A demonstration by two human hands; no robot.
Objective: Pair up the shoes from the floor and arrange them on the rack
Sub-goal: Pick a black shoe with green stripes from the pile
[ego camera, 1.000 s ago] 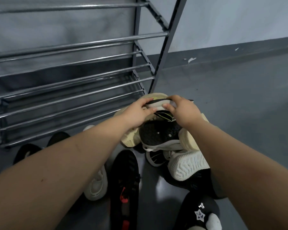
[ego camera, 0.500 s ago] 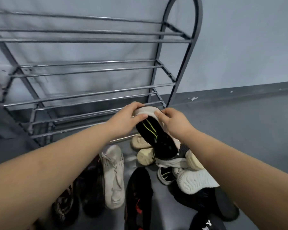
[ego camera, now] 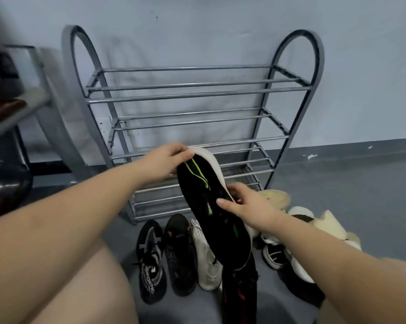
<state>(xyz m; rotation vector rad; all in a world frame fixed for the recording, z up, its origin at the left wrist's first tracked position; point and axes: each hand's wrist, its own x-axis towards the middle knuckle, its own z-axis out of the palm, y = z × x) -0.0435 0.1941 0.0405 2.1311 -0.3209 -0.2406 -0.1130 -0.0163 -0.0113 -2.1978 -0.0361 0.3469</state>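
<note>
Whole rack (ego camera: pixel 288 94) now visible, shoe (ego camera: pixel 211 206) lifted clear

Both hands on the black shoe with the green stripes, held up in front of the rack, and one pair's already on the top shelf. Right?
No. The head view shows the rack holding no shoes on any shelf. The rest stands: left hand and right hand hold the black shoe in front of it.

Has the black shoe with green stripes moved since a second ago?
Yes. The black green-striped shoe has risen off the floor pile; held by both hands, its toe now fronts the grey metal rack's lower rails.
</note>
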